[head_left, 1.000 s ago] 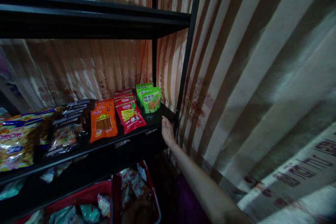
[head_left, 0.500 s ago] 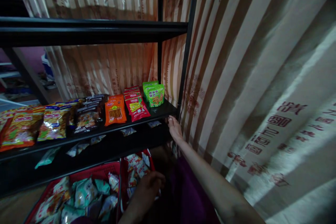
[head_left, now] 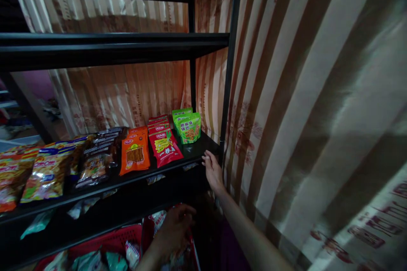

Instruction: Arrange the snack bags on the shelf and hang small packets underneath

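Note:
My right hand [head_left: 213,171] is at the front edge of the black shelf [head_left: 197,154], near its right corner post. Its fingers are stretched out and hold nothing; whether they touch the edge I cannot tell. Just behind it stand green snack pouches [head_left: 189,129], with red snack packets [head_left: 163,147] to their left. Lower down, my left hand [head_left: 175,229] hovers over a red basket [head_left: 193,243] of small snack bags, partly covering it. The fingers of that hand are loosely bent and apart, with nothing visible in them.
Orange packets [head_left: 135,152], dark clear-fronted packs [head_left: 98,161] and yellow bags [head_left: 46,173] line the shelf leftward. Another red basket [head_left: 127,233] holds teal and white bags. Small bags [head_left: 84,207] lie on the shelf below. A striped curtain [head_left: 286,106] hangs close on the right.
The view has tilted up and shifted, so the baskets sit lower in it. My left hand has moved slightly left. My right hand stays by the shelf edge, its fingers a little more spread.

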A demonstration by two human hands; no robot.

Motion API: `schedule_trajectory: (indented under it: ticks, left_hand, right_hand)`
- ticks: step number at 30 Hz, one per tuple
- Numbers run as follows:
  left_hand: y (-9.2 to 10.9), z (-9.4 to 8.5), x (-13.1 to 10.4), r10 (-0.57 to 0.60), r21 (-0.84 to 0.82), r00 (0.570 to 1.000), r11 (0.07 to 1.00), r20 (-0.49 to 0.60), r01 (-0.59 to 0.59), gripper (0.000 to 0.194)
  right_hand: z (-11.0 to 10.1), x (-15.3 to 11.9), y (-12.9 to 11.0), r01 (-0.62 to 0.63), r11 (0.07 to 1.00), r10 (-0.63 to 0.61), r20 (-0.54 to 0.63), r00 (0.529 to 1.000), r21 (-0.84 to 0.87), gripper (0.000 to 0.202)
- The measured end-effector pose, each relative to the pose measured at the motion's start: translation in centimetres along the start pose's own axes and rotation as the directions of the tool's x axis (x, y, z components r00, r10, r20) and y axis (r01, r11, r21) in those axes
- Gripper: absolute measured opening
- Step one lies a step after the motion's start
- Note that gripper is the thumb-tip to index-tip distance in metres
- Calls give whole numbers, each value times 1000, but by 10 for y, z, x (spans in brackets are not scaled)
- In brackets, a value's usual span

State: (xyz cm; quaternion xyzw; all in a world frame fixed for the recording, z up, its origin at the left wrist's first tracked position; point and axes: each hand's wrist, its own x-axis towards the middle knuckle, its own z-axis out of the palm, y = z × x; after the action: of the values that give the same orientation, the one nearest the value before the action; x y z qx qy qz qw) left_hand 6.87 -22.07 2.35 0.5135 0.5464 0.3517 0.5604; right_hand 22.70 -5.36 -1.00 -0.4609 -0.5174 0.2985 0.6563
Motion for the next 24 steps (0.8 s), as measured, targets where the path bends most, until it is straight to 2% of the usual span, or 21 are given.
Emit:
schedule_trajectory:
  ticks: [2, 5, 11, 14, 17, 19, 22, 24]
  left_hand:
    - [17, -12, 21, 46, 0, 999, 999, -8, -46, 33]
    - [43, -28, 51, 30, -39, 998, 999, -61, -32, 29]
    - [84, -52, 106, 109, -89, 985, 988, -137, -122, 16]
    - [104, -65, 137, 123, -139, 974, 979, -189, -150, 13]
    - [120, -78, 175, 119, -171, 962, 972, -247, -164, 13]
    - [127, -84, 200, 137, -163, 935, 967, -327, -198, 15]
    - [137, -90, 231, 132, -99, 891, 976, -435, -193, 18]
    - [144, -92, 244, 183, -19, 862, 976, -473, -218, 23]
  right_hand:
    - [9, 8, 2, -27, 995, 28, -18, 999, 94, 52]
    - [19, 22, 4, -24, 984, 37, -67, 997, 177, 53]
    - [26, 39, 14, 0, 983, 27, -146, 989, 186, 48]
    - [26, 39, 23, 68, 989, -50, -142, 989, 128, 41]
    - [30, 36, 33, 200, 979, -196, -82, 977, 48, 35]
    - [36, 34, 40, 283, 959, -281, -60, 958, 17, 33]
    - [44, 32, 50, 320, 946, -323, -78, 943, -43, 33]
    - [45, 34, 55, 348, 935, -350, -28, 936, -69, 33]
